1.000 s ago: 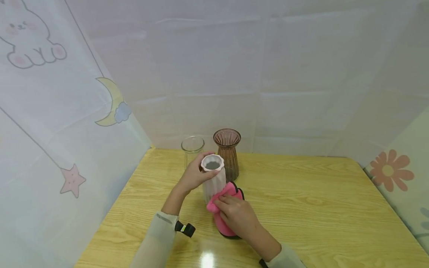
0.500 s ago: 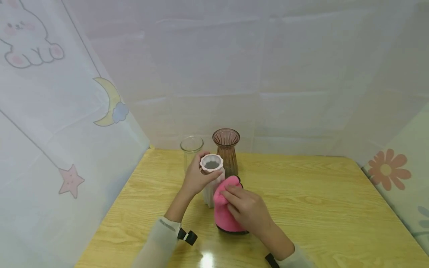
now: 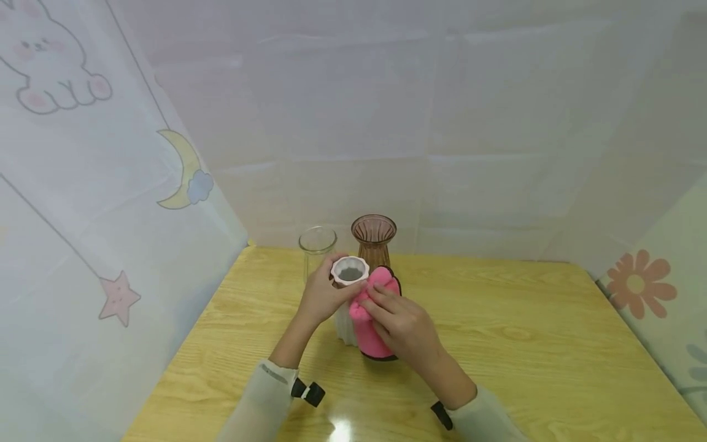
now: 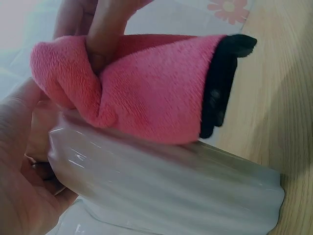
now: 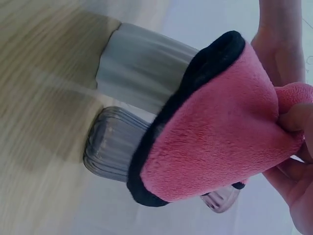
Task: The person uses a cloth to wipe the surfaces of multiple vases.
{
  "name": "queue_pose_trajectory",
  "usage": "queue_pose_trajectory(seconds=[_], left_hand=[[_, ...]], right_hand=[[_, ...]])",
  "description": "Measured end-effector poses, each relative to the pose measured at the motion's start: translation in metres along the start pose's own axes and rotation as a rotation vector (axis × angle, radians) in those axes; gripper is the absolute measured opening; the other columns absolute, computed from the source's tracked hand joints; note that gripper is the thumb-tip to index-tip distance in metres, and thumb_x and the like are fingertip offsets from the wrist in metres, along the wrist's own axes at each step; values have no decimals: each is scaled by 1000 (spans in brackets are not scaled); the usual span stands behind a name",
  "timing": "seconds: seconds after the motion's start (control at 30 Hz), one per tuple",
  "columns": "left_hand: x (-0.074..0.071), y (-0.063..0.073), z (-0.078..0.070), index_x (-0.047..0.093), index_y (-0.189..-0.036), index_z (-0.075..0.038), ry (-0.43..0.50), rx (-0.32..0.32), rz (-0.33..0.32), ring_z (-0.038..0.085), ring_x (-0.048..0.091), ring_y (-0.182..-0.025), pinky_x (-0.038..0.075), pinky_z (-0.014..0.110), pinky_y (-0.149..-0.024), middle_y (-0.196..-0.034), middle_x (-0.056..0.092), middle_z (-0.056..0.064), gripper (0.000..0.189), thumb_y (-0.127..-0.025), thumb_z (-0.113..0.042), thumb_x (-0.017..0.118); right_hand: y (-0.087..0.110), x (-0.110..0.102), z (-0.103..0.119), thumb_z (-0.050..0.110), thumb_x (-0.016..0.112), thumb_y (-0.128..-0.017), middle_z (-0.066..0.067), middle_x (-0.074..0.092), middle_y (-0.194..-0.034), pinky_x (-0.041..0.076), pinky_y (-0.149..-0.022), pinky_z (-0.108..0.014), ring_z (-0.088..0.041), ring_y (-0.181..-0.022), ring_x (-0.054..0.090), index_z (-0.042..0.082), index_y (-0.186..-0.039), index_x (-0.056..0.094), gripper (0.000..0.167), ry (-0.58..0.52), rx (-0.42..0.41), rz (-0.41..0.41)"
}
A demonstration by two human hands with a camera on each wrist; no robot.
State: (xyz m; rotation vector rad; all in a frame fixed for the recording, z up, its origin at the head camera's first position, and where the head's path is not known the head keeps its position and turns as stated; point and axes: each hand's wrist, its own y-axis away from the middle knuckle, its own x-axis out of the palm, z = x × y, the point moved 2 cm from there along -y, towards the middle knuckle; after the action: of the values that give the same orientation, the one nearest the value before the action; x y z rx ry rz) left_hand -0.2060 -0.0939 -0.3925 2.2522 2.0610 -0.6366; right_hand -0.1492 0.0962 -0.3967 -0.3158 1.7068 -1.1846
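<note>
A white fluted vase [image 3: 346, 325] stands upright on the wooden table, its scalloped rim facing up. My left hand [image 3: 321, 293] grips it around the neck, just under the rim. A pink cloth with black edging [image 3: 372, 334] is bunched in my right hand [image 3: 405, 325], which pinches it against the vase's upper right side. In the left wrist view the pink cloth [image 4: 151, 93] lies along the white vase [image 4: 161, 171]. Seen from the right wrist, the cloth [image 5: 215, 132] hangs down and covers the vase's upper part.
Behind the white vase stand a clear glass vase [image 3: 317, 240] on the left and a purple-brown ribbed glass vase [image 3: 374, 236] on the right. The wooden table [image 3: 497, 331] meets a pale printed sheet [image 3: 353, 110] at the back.
My right hand has moved the pink cloth up along the vase, from its lower side to near the rim. The left hand keeps its grip, and the vase stays in place.
</note>
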Motion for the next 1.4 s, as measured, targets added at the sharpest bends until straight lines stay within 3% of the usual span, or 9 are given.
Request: queue_pose_trajectory(seconds=[0.1, 0.17, 0.37, 0.67, 0.83, 1.17, 1.4], left_hand=[[0, 1, -1, 54, -139, -8, -11, 2, -1, 25, 64, -112, 57, 42, -89, -122, 65, 10, 69, -81, -27, 87], [0, 1, -2, 54, -139, -8, -23, 8, -2, 25, 64, -110, 57, 41, -87, -122, 66, 10, 69, -81, -26, 86], [-1, 0, -2, 54, -140, -10, -26, 8, 4, 25, 65, -105, 57, 37, -82, -120, 66, 12, 66, -82, -23, 85], [-3, -1, 1, 51, -144, -10, -1, 12, 43, 25, 62, -107, 54, 37, -85, -124, 63, 12, 68, -84, -24, 81], [-3, -3, 4, 51, -143, -7, 0, 43, 60, 24, 61, -105, 54, 34, -81, -122, 63, 14, 67, -84, -23, 79], [-6, -8, 6, 47, -146, -4, 142, 14, 170, 27, 57, -111, 51, 30, -85, -128, 58, 21, 67, -86, -13, 74], [-6, -10, 10, 39, -150, -1, 250, 45, 222, 21, 57, -110, 50, 25, -87, -131, 54, 22, 76, -86, -19, 76]], right_hand=[[3, 6, 2, 7, 76, -88, -16, 74, -115, 60, -83, -39, -31, -107, 72, 3, -115, 76, 28, -7, 4, -12], [6, 8, 3, 6, 80, -80, -15, 74, -113, 60, -82, -39, -30, -105, 73, 3, -114, 76, 34, -10, 16, -2], [18, 15, 9, 12, 75, -87, -14, 75, -109, 60, -80, -37, -28, -102, 73, 5, -109, 77, 23, 1, 42, 56], [32, 26, 19, 7, 83, -73, -10, 77, -101, 61, -77, -36, -27, -95, 74, 7, -102, 77, 30, 21, 27, 89], [35, 30, 24, 8, 85, -73, -8, 77, -99, 61, -75, -34, -22, -93, 74, 9, -99, 78, 26, 21, 49, 125], [39, 34, 28, 11, 85, -73, -4, 77, -98, 61, -74, -33, -19, -89, 74, 13, -98, 79, 26, 43, 76, 214], [40, 35, 28, 11, 84, -76, -2, 76, -98, 60, -75, -31, -16, -89, 73, 13, -99, 79, 23, 18, 79, 264]])
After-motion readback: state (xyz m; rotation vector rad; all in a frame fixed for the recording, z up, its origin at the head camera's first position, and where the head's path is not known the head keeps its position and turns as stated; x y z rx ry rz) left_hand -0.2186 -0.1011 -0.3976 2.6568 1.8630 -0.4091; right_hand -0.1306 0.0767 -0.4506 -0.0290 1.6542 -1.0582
